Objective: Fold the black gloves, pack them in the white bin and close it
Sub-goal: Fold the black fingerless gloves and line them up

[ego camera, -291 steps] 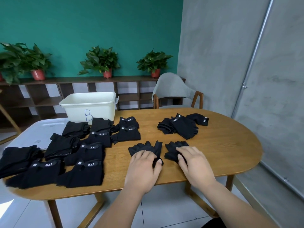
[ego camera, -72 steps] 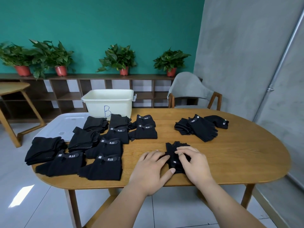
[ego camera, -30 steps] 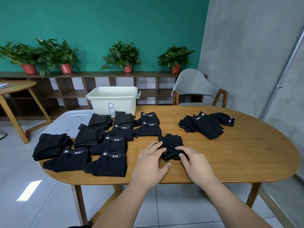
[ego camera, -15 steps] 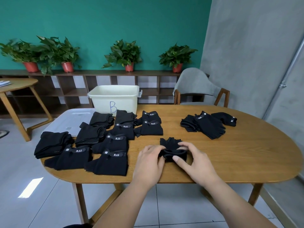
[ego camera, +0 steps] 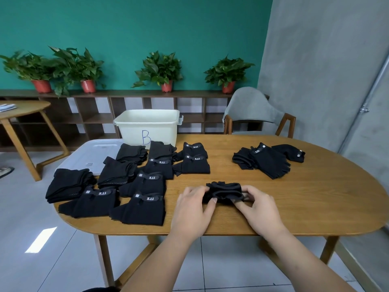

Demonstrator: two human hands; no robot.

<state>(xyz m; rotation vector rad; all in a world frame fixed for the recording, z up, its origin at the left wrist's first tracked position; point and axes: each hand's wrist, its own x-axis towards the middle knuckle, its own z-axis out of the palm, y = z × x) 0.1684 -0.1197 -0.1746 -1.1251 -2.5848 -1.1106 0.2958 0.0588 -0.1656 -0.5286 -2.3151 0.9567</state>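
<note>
Both hands pinch folded gloves (on table).

The scene is viewed from head height at the near edge of the table, facing forward and down.

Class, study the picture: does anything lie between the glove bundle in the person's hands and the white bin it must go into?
Yes: folded gloves lie on the table between the glove bundle and the white bin. They lie low, so carrying over them likely clears. The bin's top is open.
</note>
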